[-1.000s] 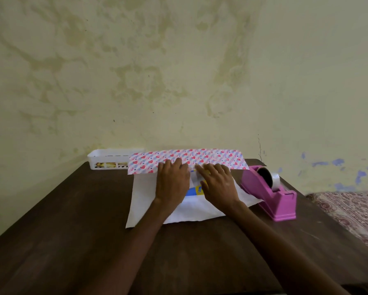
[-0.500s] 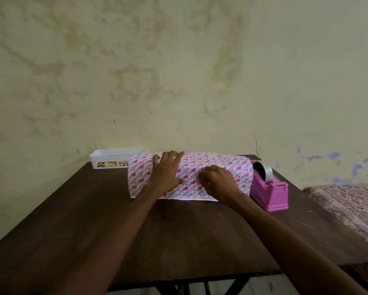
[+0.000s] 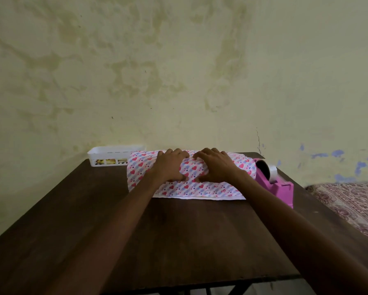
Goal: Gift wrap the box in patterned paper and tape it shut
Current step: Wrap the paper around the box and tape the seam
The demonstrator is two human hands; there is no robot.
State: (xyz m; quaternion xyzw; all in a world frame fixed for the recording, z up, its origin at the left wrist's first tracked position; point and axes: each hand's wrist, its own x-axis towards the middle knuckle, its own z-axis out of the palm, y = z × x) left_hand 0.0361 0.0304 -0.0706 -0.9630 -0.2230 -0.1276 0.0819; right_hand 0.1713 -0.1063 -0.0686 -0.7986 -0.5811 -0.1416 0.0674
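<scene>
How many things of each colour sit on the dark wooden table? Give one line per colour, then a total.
White: 1, white slotted plastic basket
Pink: 1, pink plastic tape dispenser
Patterned: 1, heart-patterned wrapping paper
Total: 3

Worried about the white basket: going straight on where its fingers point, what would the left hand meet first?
Likely the wall, past the patterned paper; the white basket sits left of that line.

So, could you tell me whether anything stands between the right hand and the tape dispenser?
Nothing visible does. The right hand presses on the patterned paper, and the pink tape dispenser stands on the table just beside the paper's right end; only bare paper lies between them.
</scene>
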